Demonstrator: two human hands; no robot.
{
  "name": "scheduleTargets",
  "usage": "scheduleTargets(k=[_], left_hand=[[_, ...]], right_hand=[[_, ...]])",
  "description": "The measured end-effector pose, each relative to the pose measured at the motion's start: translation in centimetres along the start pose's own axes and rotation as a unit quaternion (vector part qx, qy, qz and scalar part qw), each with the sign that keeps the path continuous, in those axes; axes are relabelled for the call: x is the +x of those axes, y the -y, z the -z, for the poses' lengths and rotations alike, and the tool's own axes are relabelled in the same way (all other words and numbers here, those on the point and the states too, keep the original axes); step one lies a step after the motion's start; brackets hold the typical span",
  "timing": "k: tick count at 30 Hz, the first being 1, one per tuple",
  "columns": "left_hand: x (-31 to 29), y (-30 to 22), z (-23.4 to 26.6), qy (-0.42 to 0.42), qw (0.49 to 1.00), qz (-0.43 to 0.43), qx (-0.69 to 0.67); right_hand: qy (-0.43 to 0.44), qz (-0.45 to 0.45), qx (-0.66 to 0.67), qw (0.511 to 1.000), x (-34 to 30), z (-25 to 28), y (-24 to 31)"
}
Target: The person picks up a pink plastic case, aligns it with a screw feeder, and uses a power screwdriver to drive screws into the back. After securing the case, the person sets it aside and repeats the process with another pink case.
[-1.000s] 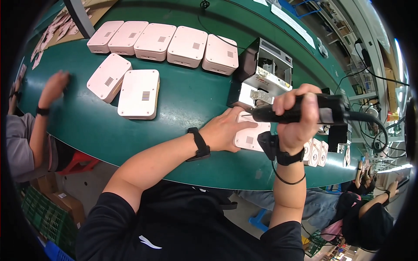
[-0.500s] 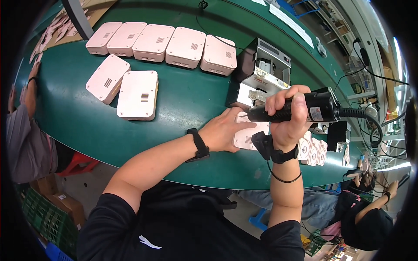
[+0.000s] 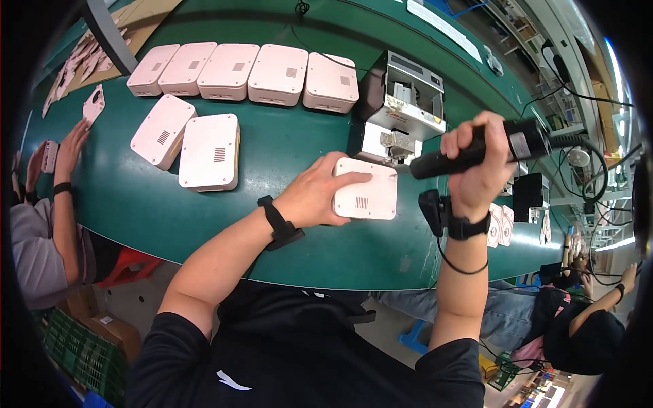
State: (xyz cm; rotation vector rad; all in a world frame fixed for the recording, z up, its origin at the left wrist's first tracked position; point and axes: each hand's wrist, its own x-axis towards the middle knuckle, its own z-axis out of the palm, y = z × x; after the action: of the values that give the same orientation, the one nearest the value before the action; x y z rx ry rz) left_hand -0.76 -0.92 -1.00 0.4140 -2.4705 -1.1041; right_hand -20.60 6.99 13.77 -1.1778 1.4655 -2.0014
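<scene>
My left hand [image 3: 314,194] grips the left side of a white plastic box [image 3: 375,197], its index finger laid across the top face. The box lies on the green table with a slotted vent and corner screw holes facing up. In my right hand [image 3: 481,160] is a black corded electric screwdriver [image 3: 439,163], fingers wrapped round its body. Its nose points left, off to the right of the box and apart from it. The bit cannot be made out.
Beyond the box stands a screw feeder [image 3: 413,112]. Several white boxes [image 3: 277,73] form a row at the back, and two more, one a white box [image 3: 209,153], lie left of my hand. A co-worker's hand [image 3: 71,149] touches a flat part at far left. Cables hang at right.
The screwdriver has come away from the box, moving right. My left hand has shifted slightly left with the box, whose top is now largely uncovered. The co-worker's hands at left have moved.
</scene>
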Motion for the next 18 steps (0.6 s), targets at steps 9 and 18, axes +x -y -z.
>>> scheduleTargets(k=[9, 18], left_hand=[[0.0, 0.4, -0.3, -0.010, 1.000, -0.011, -0.001], [0.2, 0.4, -0.5, -0.010, 1.000, -0.015, 0.005]], right_hand=[[0.016, -0.013, 0.035, 0.999, -5.8, 3.3, 1.7], [0.009, -0.013, 0.029, 0.999, -7.3, 3.6, -0.6]])
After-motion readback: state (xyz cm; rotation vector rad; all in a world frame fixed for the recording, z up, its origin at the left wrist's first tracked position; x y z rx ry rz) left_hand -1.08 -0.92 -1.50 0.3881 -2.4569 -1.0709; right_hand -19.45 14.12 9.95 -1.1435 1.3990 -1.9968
